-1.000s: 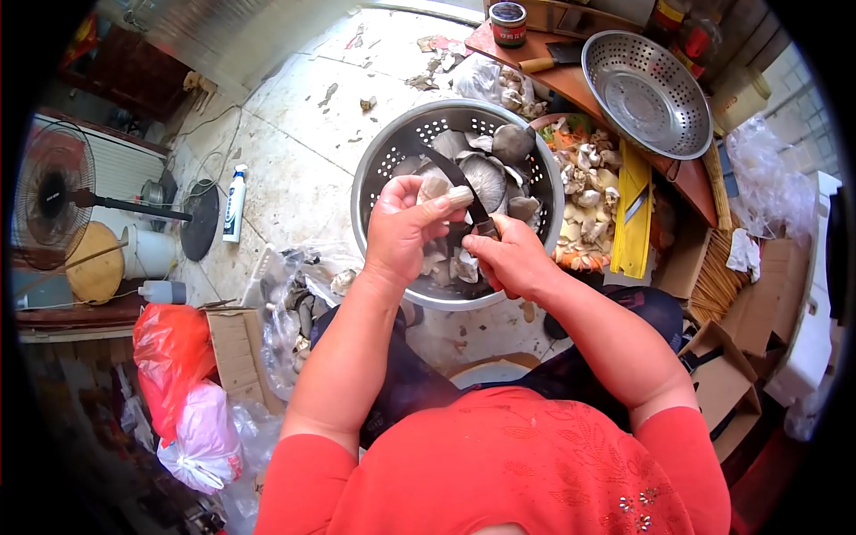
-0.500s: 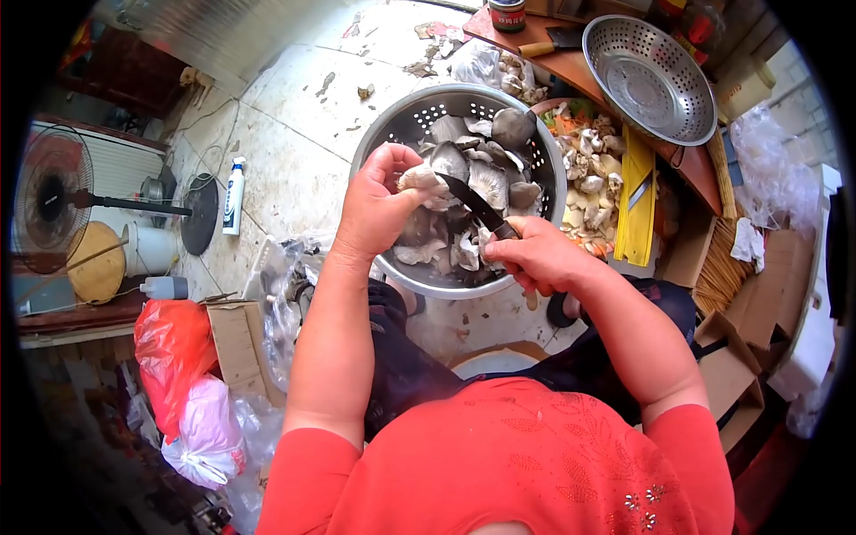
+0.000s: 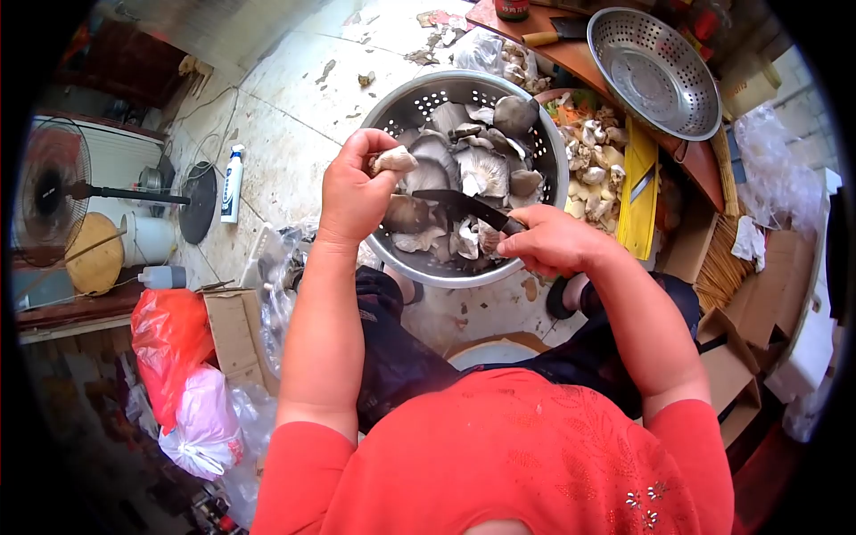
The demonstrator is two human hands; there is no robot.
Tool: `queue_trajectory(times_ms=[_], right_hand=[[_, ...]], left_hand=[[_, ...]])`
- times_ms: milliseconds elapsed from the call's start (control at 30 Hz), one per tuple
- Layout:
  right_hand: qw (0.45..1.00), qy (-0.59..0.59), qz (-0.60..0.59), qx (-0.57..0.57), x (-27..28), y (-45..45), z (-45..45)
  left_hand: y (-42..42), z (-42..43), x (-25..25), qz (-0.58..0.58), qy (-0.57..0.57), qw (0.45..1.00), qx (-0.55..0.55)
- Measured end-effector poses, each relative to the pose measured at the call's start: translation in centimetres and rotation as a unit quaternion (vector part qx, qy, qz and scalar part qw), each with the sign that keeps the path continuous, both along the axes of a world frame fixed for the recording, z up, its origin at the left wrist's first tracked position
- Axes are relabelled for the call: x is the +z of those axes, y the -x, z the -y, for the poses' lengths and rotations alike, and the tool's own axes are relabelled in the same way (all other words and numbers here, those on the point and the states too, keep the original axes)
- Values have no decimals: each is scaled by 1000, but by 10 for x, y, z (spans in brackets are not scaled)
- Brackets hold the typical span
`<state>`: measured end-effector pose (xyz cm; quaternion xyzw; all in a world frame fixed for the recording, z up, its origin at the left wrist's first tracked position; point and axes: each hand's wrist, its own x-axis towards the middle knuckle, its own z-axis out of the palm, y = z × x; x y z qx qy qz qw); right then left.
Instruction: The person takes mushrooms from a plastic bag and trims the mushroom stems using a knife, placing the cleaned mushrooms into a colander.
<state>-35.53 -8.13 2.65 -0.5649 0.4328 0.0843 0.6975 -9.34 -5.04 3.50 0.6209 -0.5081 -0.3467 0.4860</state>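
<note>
My left hand [image 3: 349, 192] is closed on a pale piece of oyster mushroom [image 3: 394, 160], held over the left rim of a metal colander [image 3: 446, 280]. Grey oyster mushrooms [image 3: 486, 171] fill much of the colander, which sits in front of my knees. In my right hand [image 3: 555, 239] is a dark-bladed knife [image 3: 459, 205], gripped by its handle. Its blade points left across the mushrooms, below and apart from the piece in my left hand.
Mushroom pieces [image 3: 593, 165] lie heaped right of the colander, beside a yellow strip [image 3: 637, 205]. An orange-brown table [image 3: 571, 55] carries a second colander [image 3: 655, 76] and a cleaver [image 3: 562, 32]. To the left are a fan [image 3: 53, 192], a spray can [image 3: 232, 187] and a red bag [image 3: 169, 348].
My left hand has moved up and left with the mushroom piece, away from the blade. The knife has dropped slightly and turned flatter. The whole view has shifted a little.
</note>
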Motion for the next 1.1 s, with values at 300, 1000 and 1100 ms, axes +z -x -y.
queue_trajectory(times_ms=[300,1000,1100], right_hand=[[991,25,43,-124,15,8,-11],[757,151,324,-546,46,92,12],[776,151,315,-525,47,86,8]], left_hand=[[-14,-6,3,-93,-41,994,30],[150,0,-3,155,-48,972,-172],[116,-11,-27,439,85,879,-167]])
